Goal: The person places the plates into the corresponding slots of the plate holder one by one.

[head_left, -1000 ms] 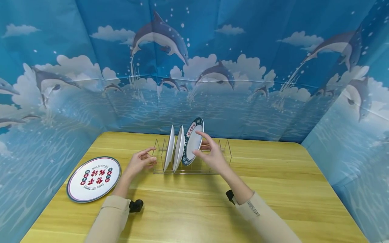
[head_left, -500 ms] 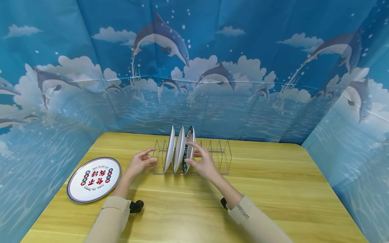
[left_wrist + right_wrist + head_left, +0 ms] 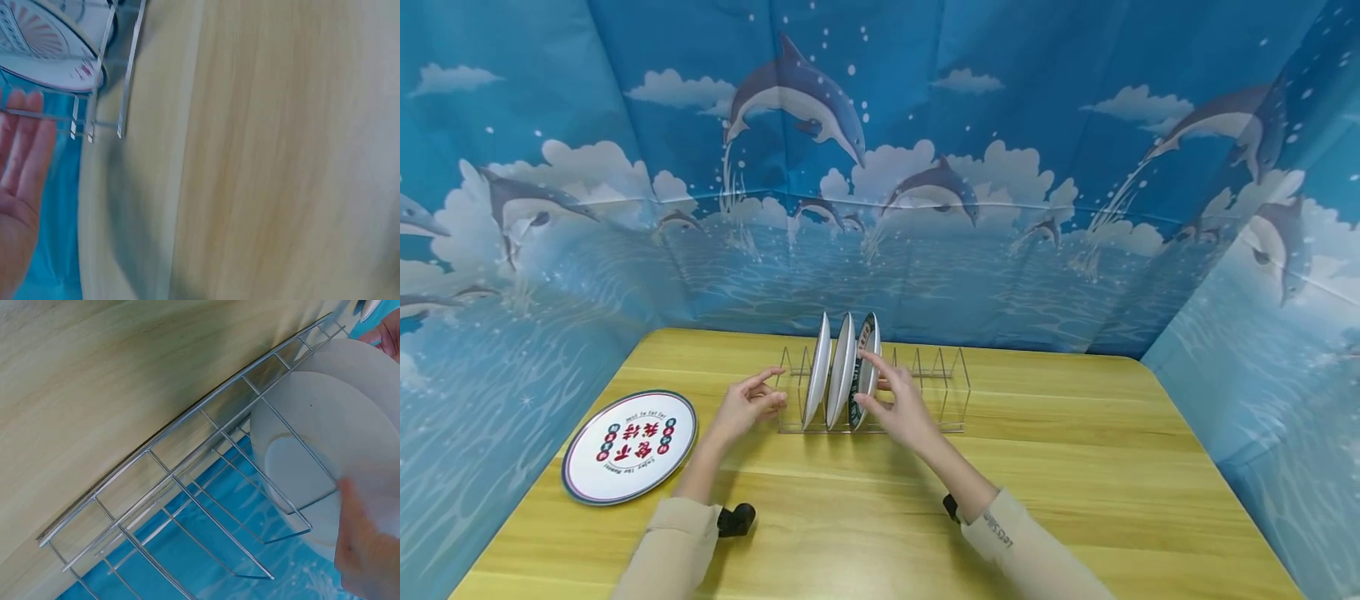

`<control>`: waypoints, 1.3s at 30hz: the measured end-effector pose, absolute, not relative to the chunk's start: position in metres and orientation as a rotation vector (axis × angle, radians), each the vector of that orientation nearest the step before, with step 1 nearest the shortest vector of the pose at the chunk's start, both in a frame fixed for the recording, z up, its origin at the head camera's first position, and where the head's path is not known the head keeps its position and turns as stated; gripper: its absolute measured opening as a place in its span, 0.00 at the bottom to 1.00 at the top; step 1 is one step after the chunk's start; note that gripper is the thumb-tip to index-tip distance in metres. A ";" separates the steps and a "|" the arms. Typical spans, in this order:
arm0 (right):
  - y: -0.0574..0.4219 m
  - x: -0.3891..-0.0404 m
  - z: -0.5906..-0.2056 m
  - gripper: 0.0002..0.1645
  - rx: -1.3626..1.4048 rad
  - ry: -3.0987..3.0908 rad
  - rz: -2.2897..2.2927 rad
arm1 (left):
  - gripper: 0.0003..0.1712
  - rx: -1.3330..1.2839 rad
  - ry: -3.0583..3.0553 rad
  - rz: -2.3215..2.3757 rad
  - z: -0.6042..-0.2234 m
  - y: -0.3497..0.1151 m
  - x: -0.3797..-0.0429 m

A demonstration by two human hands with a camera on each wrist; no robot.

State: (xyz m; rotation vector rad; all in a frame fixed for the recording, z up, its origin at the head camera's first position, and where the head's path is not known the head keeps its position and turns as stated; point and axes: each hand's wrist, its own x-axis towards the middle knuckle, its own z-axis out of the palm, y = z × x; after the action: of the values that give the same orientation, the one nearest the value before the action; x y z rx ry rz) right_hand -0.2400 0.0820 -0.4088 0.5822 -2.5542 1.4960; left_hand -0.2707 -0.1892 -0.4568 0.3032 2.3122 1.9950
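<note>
In the head view, three plates stand on edge side by side in the left part of a wire dish rack (image 3: 925,430). My right hand (image 3: 904,410) holds the rightmost one, a white plate (image 3: 865,367) with a dark green patterned rim, thumb on the near side. Right beside it stand the middle plate (image 3: 841,375) and the leftmost plate (image 3: 817,375). My left hand (image 3: 745,407) holds the rack's left end with thumb and fingertips; in the left wrist view, its fingers (image 3: 28,150) lie against the wire. The right wrist view shows the held plate's pale underside (image 3: 300,425).
A large white plate (image 3: 628,483) with a dark rim and red lettering lies flat on the wooden table (image 3: 1075,467), left of my left hand. Dividers of the rack (image 3: 951,375) stand to the right of the plates. A dolphin-print curtain (image 3: 1000,275) hangs behind the table.
My right hand has moved left, bringing the green-rimmed plate from a tilt to nearly upright beside the other two. Over the last half second little moves. The left hand stays at the rack's end.
</note>
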 end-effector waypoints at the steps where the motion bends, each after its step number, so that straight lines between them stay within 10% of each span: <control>1: 0.082 -0.238 -0.409 0.40 0.569 -2.557 1.451 | 0.32 0.329 2.329 2.004 -0.458 -0.189 -0.269; 14: 0.044 -0.202 -0.417 0.26 0.797 -2.067 1.387 | 0.34 0.219 2.782 2.021 -0.448 -0.257 -0.207; 39: -0.047 -0.215 -0.457 0.38 0.606 -2.458 2.592 | 0.46 -1.070 2.649 1.710 -0.474 -0.391 -0.137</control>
State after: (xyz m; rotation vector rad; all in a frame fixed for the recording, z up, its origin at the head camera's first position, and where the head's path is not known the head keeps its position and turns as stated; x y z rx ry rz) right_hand -0.2151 -0.0472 -0.4569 0.6064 -2.4584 2.5915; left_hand -0.1371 -0.3909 -0.4736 -1.0698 2.6490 1.7104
